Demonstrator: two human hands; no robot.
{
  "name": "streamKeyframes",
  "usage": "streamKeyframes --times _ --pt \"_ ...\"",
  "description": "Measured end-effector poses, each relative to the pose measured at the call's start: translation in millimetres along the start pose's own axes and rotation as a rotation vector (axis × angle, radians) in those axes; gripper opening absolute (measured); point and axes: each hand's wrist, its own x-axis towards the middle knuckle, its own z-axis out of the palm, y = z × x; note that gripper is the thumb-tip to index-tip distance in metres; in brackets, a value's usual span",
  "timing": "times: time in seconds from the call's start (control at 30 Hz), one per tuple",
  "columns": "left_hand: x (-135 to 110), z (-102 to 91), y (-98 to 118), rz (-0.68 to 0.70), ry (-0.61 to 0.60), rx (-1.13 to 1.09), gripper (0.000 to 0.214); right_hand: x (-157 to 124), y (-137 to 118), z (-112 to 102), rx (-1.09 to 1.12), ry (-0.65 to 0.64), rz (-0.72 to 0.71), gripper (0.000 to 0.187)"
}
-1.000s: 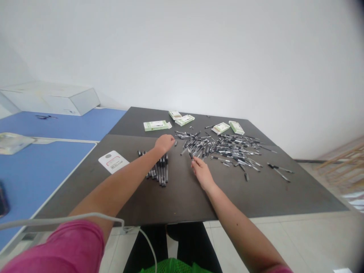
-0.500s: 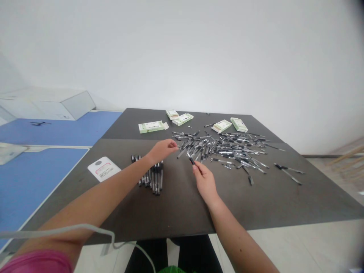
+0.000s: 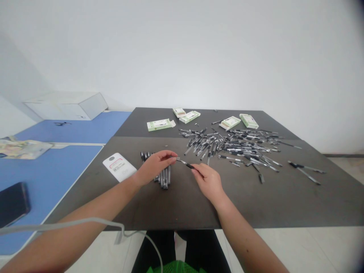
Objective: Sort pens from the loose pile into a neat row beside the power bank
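Both hands hold one black-and-clear pen (image 3: 183, 163) just above the dark table (image 3: 182, 204). My left hand (image 3: 155, 166) pinches its left end, fingers closed. My right hand (image 3: 207, 179) grips its right, dark end. Under my left hand lies a neat row of pens (image 3: 165, 176). A big loose heap of pens (image 3: 233, 146) is spread to the right and beyond.
Several small green-and-white boxes (image 3: 160, 124) lie along the table's far side. A white card-like device (image 3: 119, 167) sits left of the row. A blue table (image 3: 51, 167) at left holds a black phone (image 3: 13, 203) and a white box (image 3: 66, 105). A grey cable (image 3: 71, 223) crosses my left arm.
Both hands drew back from the heap toward me and came together. The right hand brought a pen along, and the left hand now pinches its other end. The camera shifted a little.
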Motion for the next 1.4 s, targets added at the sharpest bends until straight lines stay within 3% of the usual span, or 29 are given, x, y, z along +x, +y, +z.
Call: streamKeyframes --times 0.53,0.7,0.9,1.13,1.4 --pt "2 -9.6 13 0.110 -0.014 0.278 0.036 0 1 0 -0.062 -0.020 -0.020 0.031" --pt "0 -2.4 15 0.110 -0.069 0.290 0.033 0 -2 0 -0.104 -0.050 -0.044 0.032" --pt "1 8.6 17 0.014 -0.108 0.162 0.037 -3 -2 4 -0.087 -0.022 -0.045 0.034" --pt "0 6.5 17 0.033 -0.140 0.189 0.035 -1 -1 11 0.254 -0.044 0.052 0.026" --pt "-9 -2.4 18 0.011 -0.166 0.042 0.043 1 -12 14 0.543 -0.122 0.212 0.023"
